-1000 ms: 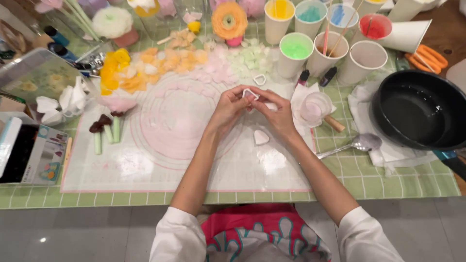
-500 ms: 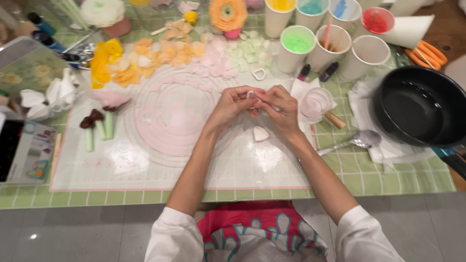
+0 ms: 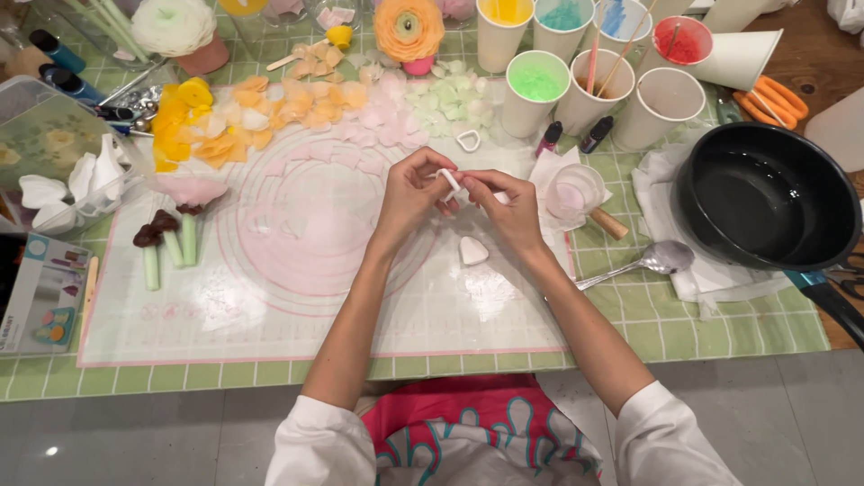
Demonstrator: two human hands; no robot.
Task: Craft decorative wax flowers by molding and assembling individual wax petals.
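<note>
My left hand (image 3: pixel 409 193) and my right hand (image 3: pixel 507 209) meet above a translucent work mat (image 3: pixel 270 297) printed with pink circles. Between the fingertips of both hands I pinch a small white cutter (image 3: pixel 451 183). A white petal-shaped piece (image 3: pixel 472 250) lies on the mat just below my right hand. Another small white heart-shaped cutter (image 3: pixel 468 140) rests on the mat beyond my hands. Rows of yellow, orange, pink and pale green petals (image 3: pixel 297 103) are spread across the mat's far side.
Paper cups (image 3: pixel 576 72) of coloured powder stand at the back right. A black pot (image 3: pixel 765 198) sits at the right on white cloth, a spoon (image 3: pixel 648 263) beside it. Green stems (image 3: pixel 171 247) with dark tips lie left. A small plastic cup (image 3: pixel 574 191) stands near my right hand.
My hands have stayed together over the mat, working the white cutter between the fingertips. The view has shifted slightly.
</note>
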